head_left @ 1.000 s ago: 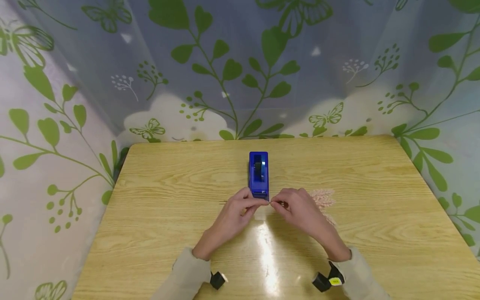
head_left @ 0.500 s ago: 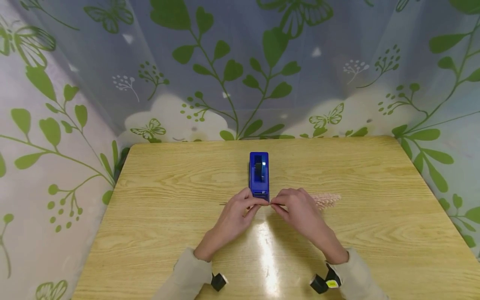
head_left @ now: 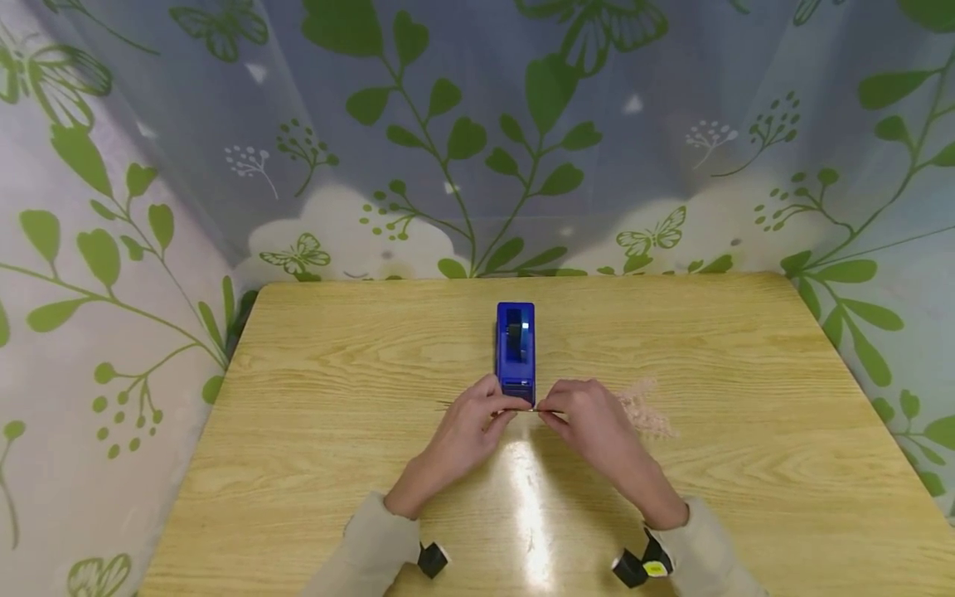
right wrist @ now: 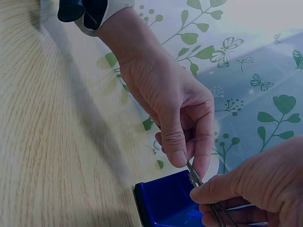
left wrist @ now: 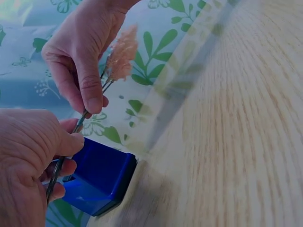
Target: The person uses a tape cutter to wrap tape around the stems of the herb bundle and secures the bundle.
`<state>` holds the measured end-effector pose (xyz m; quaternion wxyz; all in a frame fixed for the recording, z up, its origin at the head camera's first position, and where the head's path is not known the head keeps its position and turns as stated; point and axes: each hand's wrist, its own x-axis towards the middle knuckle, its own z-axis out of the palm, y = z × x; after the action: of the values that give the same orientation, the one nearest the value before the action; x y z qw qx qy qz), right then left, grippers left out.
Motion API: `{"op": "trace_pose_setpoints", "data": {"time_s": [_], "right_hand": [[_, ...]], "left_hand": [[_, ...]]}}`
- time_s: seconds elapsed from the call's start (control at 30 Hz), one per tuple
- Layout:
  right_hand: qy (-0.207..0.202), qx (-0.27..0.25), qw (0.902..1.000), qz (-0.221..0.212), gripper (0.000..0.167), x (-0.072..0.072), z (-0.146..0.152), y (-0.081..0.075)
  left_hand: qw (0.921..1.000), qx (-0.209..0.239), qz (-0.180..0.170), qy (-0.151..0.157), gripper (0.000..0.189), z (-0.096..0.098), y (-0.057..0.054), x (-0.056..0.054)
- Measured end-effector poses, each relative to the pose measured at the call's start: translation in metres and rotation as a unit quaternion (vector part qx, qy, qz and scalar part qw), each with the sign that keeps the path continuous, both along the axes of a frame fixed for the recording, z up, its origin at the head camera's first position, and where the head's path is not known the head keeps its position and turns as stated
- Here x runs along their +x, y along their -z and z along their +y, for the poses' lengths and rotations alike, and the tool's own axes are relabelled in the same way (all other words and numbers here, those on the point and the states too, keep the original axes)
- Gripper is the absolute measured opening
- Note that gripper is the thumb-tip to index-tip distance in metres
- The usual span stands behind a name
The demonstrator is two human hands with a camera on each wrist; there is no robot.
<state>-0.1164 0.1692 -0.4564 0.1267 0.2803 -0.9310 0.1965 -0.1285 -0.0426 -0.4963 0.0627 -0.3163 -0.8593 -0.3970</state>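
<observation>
Both hands hold a small bunch of dried flowers with thin dark stems and fluffy pale pink heads (head_left: 646,413). The left hand (head_left: 466,421) pinches the stems (left wrist: 55,176) between thumb and fingers, their bare ends poking out to its left. Just beside it, the right hand (head_left: 599,421) pinches the stems nearer the heads. A small shiny patch, perhaps tape, shows round the stems between the hands in the right wrist view. Directly beyond the fingertips stands a blue tape dispenser (head_left: 516,347), its front end close to the left fingers.
The hands work above a wood-grain table (head_left: 343,348). A curtain (head_left: 477,141) printed with green leaves and butterflies hangs behind and at both sides of it. Each wrist wears a small black camera (head_left: 630,570).
The pink heads turn about the stems: spread out, then bunched in line, now fanned apart again. The right hand shifts slightly left and its fingers move a little. The dispenser stays put.
</observation>
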Motion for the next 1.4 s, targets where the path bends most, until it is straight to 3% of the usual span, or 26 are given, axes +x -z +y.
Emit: {"op": "trace_pose_setpoints", "data": {"time_s": [0.2, 0.47, 0.77, 1.0, 1.27, 1.4], "right_hand": [[0.0, 0.013, 0.9999, 0.01, 0.012, 0.001, 0.001, -0.001], [-0.012, -0.002, 0.9999, 0.008, 0.015, -0.001, 0.005, 0.005], [-0.001, -0.013, 0.9999, -0.008, 0.022, -0.001, 0.004, 0.007], [0.03, 0.03, 0.9969, -0.067, 0.026, 0.002, 0.004, 0.007], [-0.025, 0.089, 0.9921, -0.085, 0.016, -0.004, 0.015, 0.006], [-0.055, 0.096, 0.9891, -0.096, 0.014, -0.007, 0.021, 0.007]], "left_hand": [[0.9999, -0.01, 0.006, 0.012, 0.024, -0.001, 0.002, 0.0], [0.9985, -0.038, -0.036, 0.019, 0.027, 0.001, 0.002, 0.0], [0.9976, -0.025, -0.06, 0.024, 0.021, 0.003, 0.004, 0.002], [0.9927, -0.006, -0.119, 0.017, 0.007, 0.002, 0.003, 0.002], [0.9826, -0.035, -0.179, 0.036, 0.005, -0.015, -0.001, -0.009], [0.9811, -0.068, -0.175, 0.046, 0.008, -0.024, 0.0, -0.014]]}}
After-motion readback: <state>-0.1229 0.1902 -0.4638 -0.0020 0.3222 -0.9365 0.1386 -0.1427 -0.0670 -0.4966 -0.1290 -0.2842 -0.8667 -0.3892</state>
